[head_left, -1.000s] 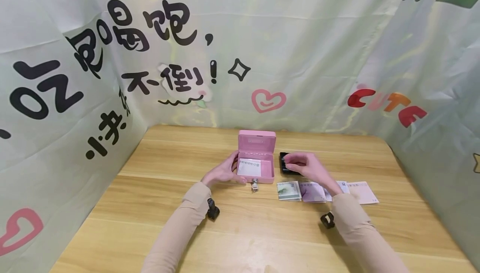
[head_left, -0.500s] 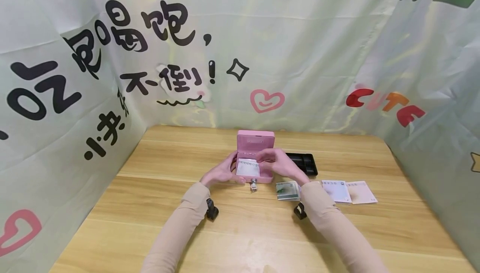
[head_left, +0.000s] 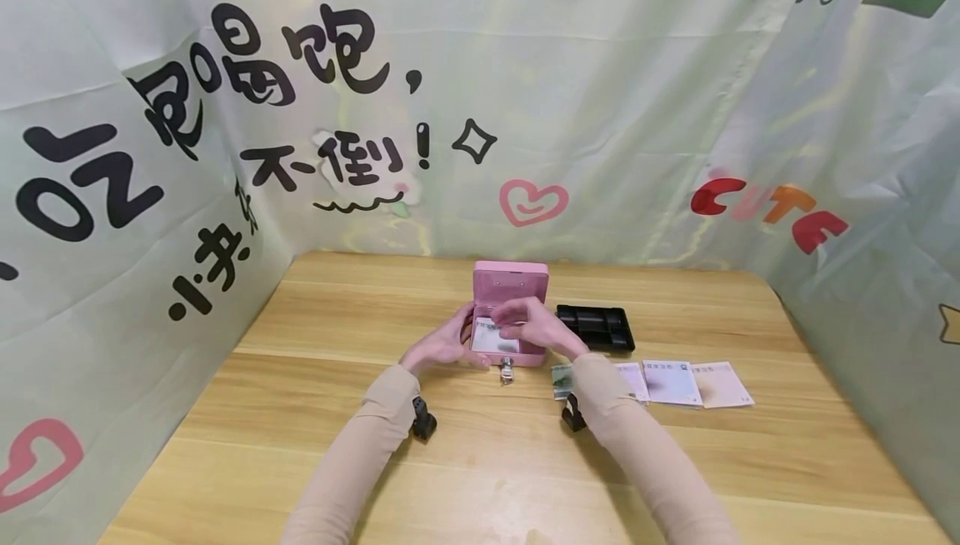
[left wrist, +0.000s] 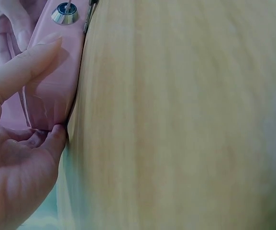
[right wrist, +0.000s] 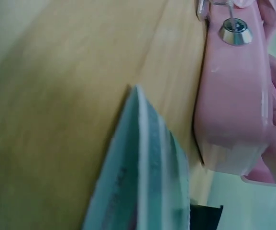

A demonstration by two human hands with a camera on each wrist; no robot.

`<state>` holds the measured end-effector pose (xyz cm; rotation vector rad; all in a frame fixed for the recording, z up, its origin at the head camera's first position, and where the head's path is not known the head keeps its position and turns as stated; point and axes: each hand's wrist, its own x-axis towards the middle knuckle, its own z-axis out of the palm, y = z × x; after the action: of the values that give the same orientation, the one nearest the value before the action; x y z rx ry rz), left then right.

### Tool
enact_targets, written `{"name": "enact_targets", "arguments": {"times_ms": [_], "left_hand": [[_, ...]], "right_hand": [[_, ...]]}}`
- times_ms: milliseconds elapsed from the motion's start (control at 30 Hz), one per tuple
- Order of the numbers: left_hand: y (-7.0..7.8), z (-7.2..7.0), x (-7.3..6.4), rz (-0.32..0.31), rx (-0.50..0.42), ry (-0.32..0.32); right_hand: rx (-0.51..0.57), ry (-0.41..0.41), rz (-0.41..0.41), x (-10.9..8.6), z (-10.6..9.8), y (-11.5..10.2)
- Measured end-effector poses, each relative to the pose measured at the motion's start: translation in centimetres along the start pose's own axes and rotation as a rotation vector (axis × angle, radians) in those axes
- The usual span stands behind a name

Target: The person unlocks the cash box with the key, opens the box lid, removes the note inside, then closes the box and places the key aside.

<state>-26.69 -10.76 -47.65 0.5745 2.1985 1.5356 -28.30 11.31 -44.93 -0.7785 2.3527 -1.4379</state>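
Note:
A pink cash box stands on the table with its lid raised. White-looking paper notes lie inside it on the left. My left hand grips the box's left side, and the left wrist view has its thumb across the front wall. Over the box's opening is my right hand, its bent fingers reaching down toward the notes, thumb apart from the forefinger. A key sits in the round lock on the front, with more keys hanging below.
A black compartment tray lies right of the box. Before it runs a row of folded banknotes: green, purple, blue and pinkish. My right sleeve partly covers the row. A printed curtain hangs around the table.
My right hand has moved left from above the black tray to inside the box's opening, uncovering the tray. My left hand keeps its grip on the box.

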Motion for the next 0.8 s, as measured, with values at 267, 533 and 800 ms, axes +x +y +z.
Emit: {"name": "enact_targets", "arguments": {"times_ms": [267,533,800], "left_hand": [[0.04,0.02,0.00,0.001,-0.020,-0.006],[-0.06,0.03,0.05,0.007,-0.039,-0.013],[-0.16,-0.01,0.12,-0.009,-0.051,-0.013]], "right_hand": [[-0.008,-0.005,0.033,0.32,0.21,0.26],[-0.067,-0.035,0.047,0.47,0.33,0.41],[-0.109,-0.039,0.052,0.57,0.37,0.45]]}}
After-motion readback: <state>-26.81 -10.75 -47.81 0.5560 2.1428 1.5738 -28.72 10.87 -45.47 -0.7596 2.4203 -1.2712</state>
